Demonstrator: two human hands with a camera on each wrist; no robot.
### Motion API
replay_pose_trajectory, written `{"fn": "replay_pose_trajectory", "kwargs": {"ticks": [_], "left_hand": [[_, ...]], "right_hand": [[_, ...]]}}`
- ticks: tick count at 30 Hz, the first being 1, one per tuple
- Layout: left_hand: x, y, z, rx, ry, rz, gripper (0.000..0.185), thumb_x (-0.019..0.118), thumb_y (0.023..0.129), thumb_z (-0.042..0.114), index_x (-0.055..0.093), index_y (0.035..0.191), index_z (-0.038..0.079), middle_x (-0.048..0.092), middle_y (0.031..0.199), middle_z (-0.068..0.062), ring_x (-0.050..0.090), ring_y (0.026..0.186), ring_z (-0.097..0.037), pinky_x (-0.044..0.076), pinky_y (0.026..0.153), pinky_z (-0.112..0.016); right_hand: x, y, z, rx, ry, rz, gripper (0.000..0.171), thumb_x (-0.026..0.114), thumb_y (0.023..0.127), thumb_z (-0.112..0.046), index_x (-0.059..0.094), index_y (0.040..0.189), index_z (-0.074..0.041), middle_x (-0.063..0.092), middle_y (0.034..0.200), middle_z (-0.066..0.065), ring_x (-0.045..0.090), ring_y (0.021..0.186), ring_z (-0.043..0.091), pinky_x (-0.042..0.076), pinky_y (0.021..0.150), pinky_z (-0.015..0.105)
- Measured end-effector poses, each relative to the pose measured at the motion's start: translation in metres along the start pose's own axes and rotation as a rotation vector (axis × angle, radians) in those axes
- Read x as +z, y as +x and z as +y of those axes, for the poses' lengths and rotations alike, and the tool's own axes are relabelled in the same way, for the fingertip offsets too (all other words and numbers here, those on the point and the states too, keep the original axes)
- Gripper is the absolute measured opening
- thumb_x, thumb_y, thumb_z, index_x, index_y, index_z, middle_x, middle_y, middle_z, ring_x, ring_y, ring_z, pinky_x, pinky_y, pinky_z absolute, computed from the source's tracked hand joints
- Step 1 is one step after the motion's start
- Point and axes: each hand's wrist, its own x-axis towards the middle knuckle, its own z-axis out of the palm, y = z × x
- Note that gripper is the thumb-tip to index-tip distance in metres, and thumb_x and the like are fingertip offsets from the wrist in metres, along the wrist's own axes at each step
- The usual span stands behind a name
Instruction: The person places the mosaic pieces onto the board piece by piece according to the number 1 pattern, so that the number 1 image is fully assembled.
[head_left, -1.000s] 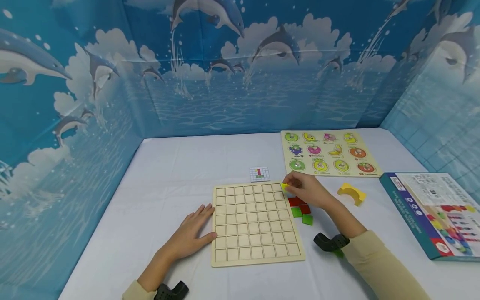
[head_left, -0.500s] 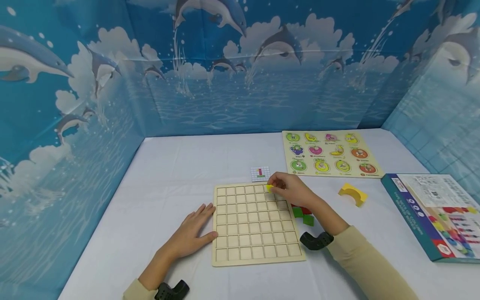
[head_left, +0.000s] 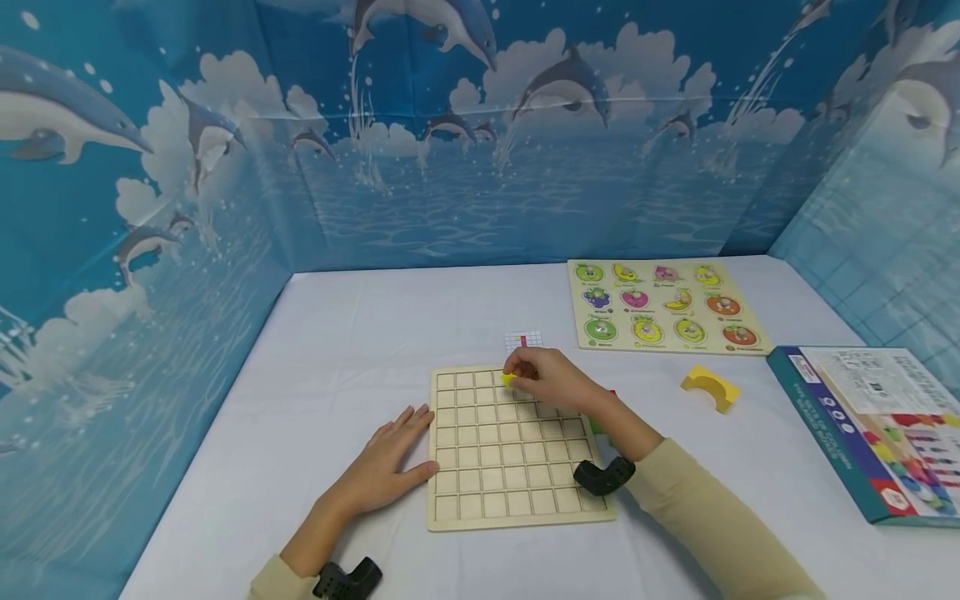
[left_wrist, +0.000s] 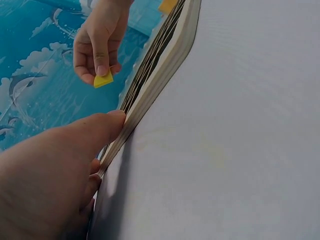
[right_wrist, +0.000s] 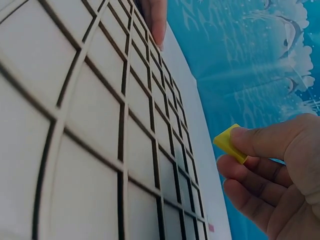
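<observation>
Above the far rows of the grid board [head_left: 517, 446], the right hand [head_left: 551, 383] pinched a yellow tile [head_left: 509, 380] clear of the surface. The left hand [head_left: 390, 462] lay flat, fingers straight, against the board's left edge. Bare tabletop [head_left: 352, 333] spread leftward; a fruit puzzle [head_left: 663, 304] sat well apart.

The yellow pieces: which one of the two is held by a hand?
The small flat yellow tile, pinched by the right hand over the wooden grid board. The yellow arch block lies untouched on the table, farther right.
</observation>
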Motion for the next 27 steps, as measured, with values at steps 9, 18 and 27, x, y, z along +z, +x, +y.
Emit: {"fn": "replay_pose_trajectory", "kwargs": {"ticks": [9,18,27], "left_hand": [[-0.001,0.0,0.0,-0.006,0.003,-0.006,0.076,0.061,0.094,0.045,0.032,0.153,0.009,0.026,0.158,-0.008,0.016,0.147,-0.027,0.013,0.116,-0.054],[0.001,0.001,-0.001,-0.016,0.005,-0.013,0.077,0.06,0.094,0.048,0.032,0.154,0.009,0.026,0.158,-0.007,0.015,0.147,-0.027,0.013,0.116,-0.052],[0.0,0.001,-0.002,-0.016,0.009,-0.013,0.077,0.061,0.094,0.048,0.032,0.153,0.009,0.026,0.159,-0.007,0.015,0.147,-0.027,0.013,0.116,-0.052]], "right_hand": [[0.009,0.014,-0.007,-0.011,0.004,-0.031,0.007,0.067,0.092,-0.004,0.066,0.098,-0.006,0.062,0.085,-0.002,0.055,0.077,0.013,0.049,0.069,0.028],[0.02,0.022,-0.006,-0.024,-0.032,-0.09,0.006,0.068,0.092,-0.006,0.068,0.097,-0.008,0.061,0.082,-0.003,0.053,0.073,0.012,0.047,0.067,0.028],[0.026,0.025,-0.004,-0.073,-0.106,-0.139,0.002,0.069,0.091,-0.006,0.069,0.093,-0.008,0.063,0.084,-0.005,0.053,0.075,0.01,0.048,0.071,0.027]]}}
